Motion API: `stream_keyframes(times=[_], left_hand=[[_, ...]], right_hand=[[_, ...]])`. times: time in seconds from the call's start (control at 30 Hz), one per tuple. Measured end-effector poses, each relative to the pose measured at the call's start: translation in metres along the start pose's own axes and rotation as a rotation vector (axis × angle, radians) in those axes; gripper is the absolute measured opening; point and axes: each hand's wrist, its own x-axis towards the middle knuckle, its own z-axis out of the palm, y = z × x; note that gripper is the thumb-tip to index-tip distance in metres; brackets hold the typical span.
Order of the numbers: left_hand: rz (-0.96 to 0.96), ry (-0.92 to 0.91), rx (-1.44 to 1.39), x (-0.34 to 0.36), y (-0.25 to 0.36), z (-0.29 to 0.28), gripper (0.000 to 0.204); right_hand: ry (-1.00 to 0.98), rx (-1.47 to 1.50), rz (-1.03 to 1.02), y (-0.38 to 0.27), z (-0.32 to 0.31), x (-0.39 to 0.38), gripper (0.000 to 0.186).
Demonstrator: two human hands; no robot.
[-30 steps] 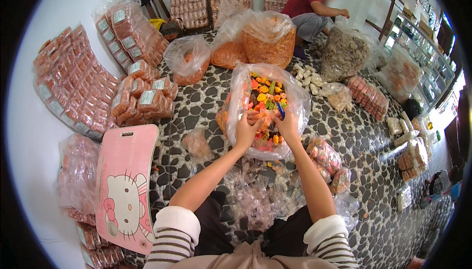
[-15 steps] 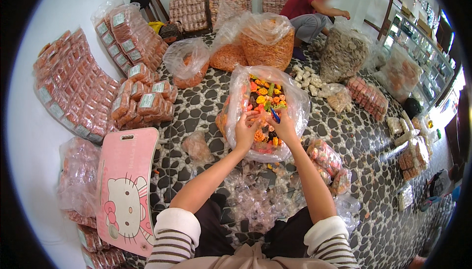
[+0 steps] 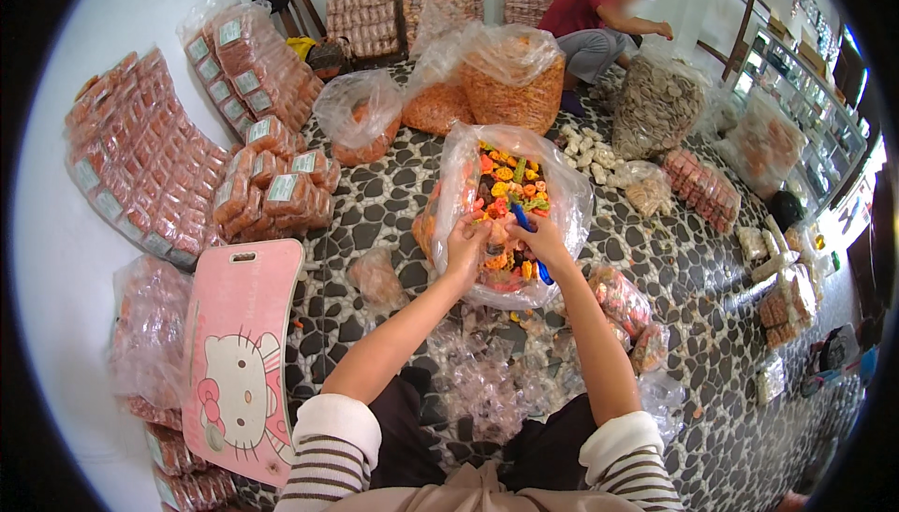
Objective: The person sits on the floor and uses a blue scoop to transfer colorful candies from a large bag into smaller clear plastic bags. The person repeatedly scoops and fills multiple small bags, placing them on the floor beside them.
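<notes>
Being gripped in the right hand's point(image 3: 546, 242) closed fingers, in the head view, is a slim blue tool point(image 3: 522, 219); the left hand point(image 3: 465, 245) is half curled nearby, its hold uncertain. Beneath and beyond both hands, small ruffled yellow, orange and green pieces point(image 3: 503, 174) are contained in a large clear plastic bag point(image 3: 569, 192). Close two-handed work seems under way; steady, careful tool control appears needed.

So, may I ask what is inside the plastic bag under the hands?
The plastic bag shows small yellow, orange, pink, green and dark pieces; the left hand and right hand cover some, and whatever lies deeper is hidden.
</notes>
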Motion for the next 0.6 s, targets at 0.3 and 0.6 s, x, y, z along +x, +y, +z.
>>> stream_keyframes(times=[0.3,0.6], left_hand=[[0.317,-0.108,0.636,0.003,-0.014,0.002,0.036],[-0.108,0.059,-0.01,0.01,-0.016,-0.009,0.034]], right_hand=[[0.339,-0.233,-0.179,0.011,-0.002,0.01,0.021],[0.097,-0.47,-0.217,0.007,0.003,0.001,0.029]])
